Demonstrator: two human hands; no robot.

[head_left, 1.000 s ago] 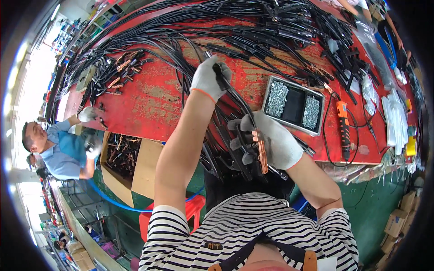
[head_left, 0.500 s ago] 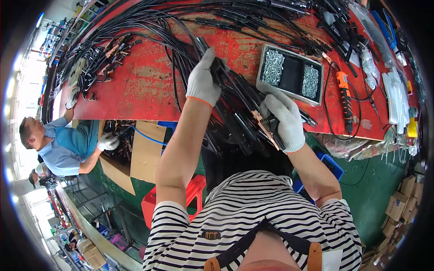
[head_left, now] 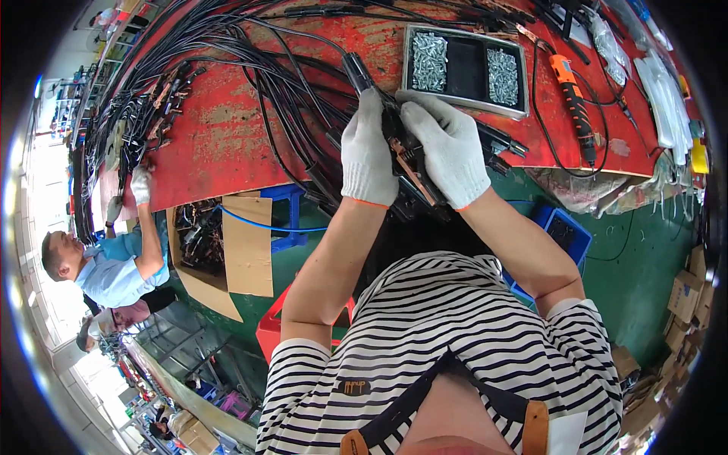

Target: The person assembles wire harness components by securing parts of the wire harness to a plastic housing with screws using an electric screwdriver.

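Observation:
Both my hands wear white knit gloves and meet over the near edge of the red table. My left hand is closed round a black-handled clamp, whose cable runs off to the far left. Beside it, my right hand is closed with thumb and fingertips at the same clamp, near its copper-coloured jaw part. The fingers hide the exact grip. More black handles and cables lie under and around the hands.
A metal tray with screws sits just beyond my right hand. Right of it lies an orange-and-black power screwdriver. At left, a co-worker reaches to a pile of clamps. A cardboard box and blue bin stand below table level.
My right hand has moved left and up to meet my left hand at the clamp. My left hand has shifted slightly right and nearer. The co-worker's hand has gone from the box to the table.

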